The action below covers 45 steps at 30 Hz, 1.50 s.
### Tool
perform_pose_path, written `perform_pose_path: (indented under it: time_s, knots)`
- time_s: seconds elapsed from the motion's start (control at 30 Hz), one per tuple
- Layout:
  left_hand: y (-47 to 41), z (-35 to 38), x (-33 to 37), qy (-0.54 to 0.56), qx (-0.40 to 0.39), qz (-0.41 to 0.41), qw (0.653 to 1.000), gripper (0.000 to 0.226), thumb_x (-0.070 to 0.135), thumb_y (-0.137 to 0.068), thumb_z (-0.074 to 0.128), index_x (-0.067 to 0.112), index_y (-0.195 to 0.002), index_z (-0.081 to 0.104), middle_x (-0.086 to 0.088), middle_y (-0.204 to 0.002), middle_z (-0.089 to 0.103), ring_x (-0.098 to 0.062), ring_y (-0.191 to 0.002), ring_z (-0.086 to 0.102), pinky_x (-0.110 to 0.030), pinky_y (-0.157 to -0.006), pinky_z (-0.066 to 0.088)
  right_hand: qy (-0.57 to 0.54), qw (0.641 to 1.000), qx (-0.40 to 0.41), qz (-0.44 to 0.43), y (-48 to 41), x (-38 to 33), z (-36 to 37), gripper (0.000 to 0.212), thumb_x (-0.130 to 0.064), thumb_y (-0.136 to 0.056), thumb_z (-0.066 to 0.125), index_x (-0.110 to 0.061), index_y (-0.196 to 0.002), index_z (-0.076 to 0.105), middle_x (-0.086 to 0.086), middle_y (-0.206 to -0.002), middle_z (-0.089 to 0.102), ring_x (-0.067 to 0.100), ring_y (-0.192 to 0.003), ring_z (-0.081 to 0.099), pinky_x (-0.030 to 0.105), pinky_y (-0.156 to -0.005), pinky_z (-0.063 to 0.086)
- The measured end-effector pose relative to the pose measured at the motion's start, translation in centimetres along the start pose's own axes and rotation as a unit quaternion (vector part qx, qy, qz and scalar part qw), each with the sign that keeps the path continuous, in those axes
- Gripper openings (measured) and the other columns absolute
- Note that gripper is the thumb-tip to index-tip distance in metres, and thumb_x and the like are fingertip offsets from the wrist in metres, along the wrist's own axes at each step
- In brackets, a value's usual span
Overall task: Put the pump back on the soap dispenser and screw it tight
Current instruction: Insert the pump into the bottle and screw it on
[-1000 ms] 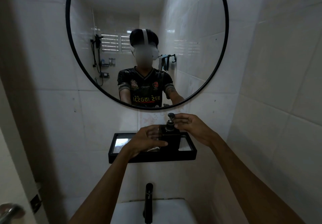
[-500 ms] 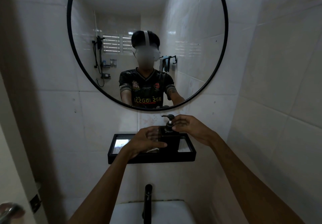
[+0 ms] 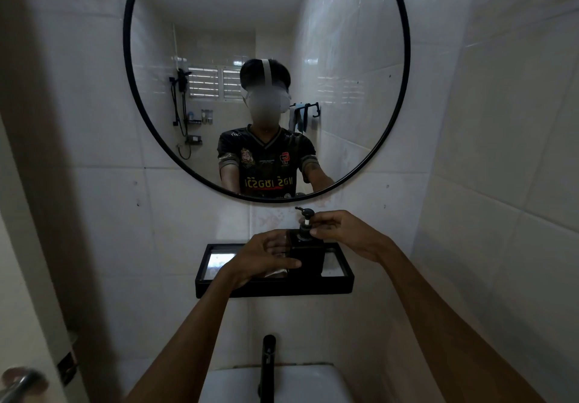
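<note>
Left hand (image 3: 263, 257) is wrapped around the body of the soap dispenser (image 3: 308, 257), fingers closed on its left and front faces, thumb lying across the front. Right hand (image 3: 343, 235) is pinched on the pump (image 3: 305, 222): fingertips closed on the collar and stem at the top of the bottle.

Soap dispenser: a black square bottle, upright, standing in the right half of a black wall shelf (image 3: 275, 288). The shelf has a raised rim and a reflective floor; it is fixed to the white tiled wall (image 3: 109, 214) below a round black-framed mirror (image 3: 125, 58).

Pump: black, seated in the neck of the bottle, upright, a short pale section of stem showing under the head. Its nozzle points left. Whether the collar is fully threaded down cannot be told.

Below the shelf, a black faucet (image 3: 268, 368) rises over a white sink (image 3: 300, 384). A metal door handle (image 3: 18, 380) shows at the lower left edge.
</note>
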<state>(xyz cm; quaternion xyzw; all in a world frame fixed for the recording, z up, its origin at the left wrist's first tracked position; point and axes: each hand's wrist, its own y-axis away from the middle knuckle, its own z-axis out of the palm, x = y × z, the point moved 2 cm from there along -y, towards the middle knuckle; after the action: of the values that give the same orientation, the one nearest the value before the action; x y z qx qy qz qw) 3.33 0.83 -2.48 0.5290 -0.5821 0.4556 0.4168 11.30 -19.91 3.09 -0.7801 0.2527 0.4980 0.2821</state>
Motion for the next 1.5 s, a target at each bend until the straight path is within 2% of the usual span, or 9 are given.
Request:
perform_pose_path:
  time_s: [0.2,0.3,0.43,0.63,0.77,0.9,1.07,1.3,1.5]
  knots:
    - [0.09,0.02,0.07,0.001,0.000,0.000,1.000,0.075,0.006,-0.070,0.093,0.018,-0.138,0.064,-0.004,-0.132,0.072,-0.018,-0.125,0.067,-0.037,-0.111,0.052,0.003,0.999,0.044,-0.001,-0.15,-0.03,0.48,0.027,-0.008,-0.080,0.081,-0.011,-0.106,0.072,0.009,-0.104,0.072,0.015,-0.100,0.068,0.023,-0.095,0.053]
    - [0.06,-0.01,0.01,0.007,-0.001,-0.002,1.000,0.074,0.005,-0.070,0.093,0.016,-0.137,0.064,-0.005,-0.131,0.073,-0.018,-0.125,0.067,-0.038,-0.111,0.052,-0.006,0.999,0.043,-0.006,-0.15,-0.16,0.52,0.037,-0.011,-0.081,0.080,-0.022,-0.115,0.070,0.004,-0.104,0.069,0.013,-0.104,0.066,0.027,-0.100,0.051]
    - [0.09,0.05,0.10,0.006,-0.002,0.001,1.000,0.072,0.005,-0.070,0.092,0.016,-0.136,0.065,-0.005,-0.130,0.073,-0.019,-0.124,0.068,-0.037,-0.110,0.053,-0.001,1.000,0.015,0.000,0.11,-0.37,0.33,0.035,-0.008,-0.088,0.073,-0.007,-0.123,0.070,0.003,-0.123,0.072,0.012,-0.115,0.067,0.024,-0.102,0.051]
    - [0.17,0.08,0.21,0.006,-0.002,0.005,1.000,0.072,0.004,-0.071,0.091,0.015,-0.137,0.064,-0.005,-0.128,0.074,-0.018,-0.122,0.069,-0.032,-0.107,0.054,0.006,0.998,0.069,0.002,-0.17,-0.13,0.78,0.029,-0.012,-0.078,0.083,-0.006,-0.105,0.073,0.000,-0.096,0.074,0.014,-0.096,0.070,0.025,-0.094,0.055]
    - [0.24,0.14,0.25,0.016,-0.004,0.003,1.000,0.069,0.001,-0.072,0.090,0.016,-0.134,0.065,-0.006,-0.128,0.074,-0.018,-0.122,0.068,-0.032,-0.106,0.055,0.011,0.999,0.049,-0.007,-0.15,-0.42,0.57,0.038,-0.015,-0.081,0.081,-0.018,-0.118,0.071,0.001,-0.106,0.072,0.012,-0.104,0.068,0.026,-0.099,0.051]
    - [0.16,0.08,0.12,0.017,-0.005,0.008,1.000,0.069,0.001,-0.072,0.090,0.016,-0.134,0.066,-0.007,-0.128,0.074,-0.019,-0.123,0.068,-0.035,-0.108,0.054,0.025,0.999,0.020,-0.003,0.27,-0.51,0.25,0.036,-0.009,-0.088,0.073,-0.007,-0.124,0.070,0.001,-0.124,0.072,0.012,-0.115,0.068,0.022,-0.098,0.053]
    - [0.09,0.04,0.07,0.015,-0.004,0.012,1.000,0.069,0.003,-0.071,0.091,0.018,-0.134,0.066,-0.004,-0.128,0.074,-0.018,-0.122,0.069,-0.034,-0.107,0.055,0.014,0.999,0.053,0.000,0.20,-0.38,0.48,0.030,-0.006,-0.083,0.078,0.001,-0.112,0.071,0.013,-0.110,0.075,0.015,-0.099,0.072,0.019,-0.090,0.055]
    - [-0.03,0.00,-0.09,0.006,-0.004,0.014,1.000,0.070,0.004,-0.071,0.091,0.019,-0.134,0.066,-0.003,-0.128,0.074,-0.018,-0.122,0.069,-0.036,-0.107,0.055,0.030,0.999,0.026,-0.006,0.48,-0.65,0.07,0.031,-0.007,-0.087,0.074,-0.004,-0.118,0.072,0.009,-0.115,0.076,0.014,-0.108,0.071,0.020,-0.094,0.054]
    - [-0.08,-0.07,-0.08,0.013,-0.006,0.016,1.000,0.071,0.005,-0.070,0.092,0.018,-0.134,0.066,-0.004,-0.128,0.075,-0.018,-0.122,0.069,-0.037,-0.108,0.054,0.025,0.998,0.057,0.001,0.09,-0.36,0.50,0.029,-0.007,-0.079,0.082,-0.003,-0.106,0.071,0.017,-0.111,0.074,0.019,-0.101,0.070,0.025,-0.094,0.054]
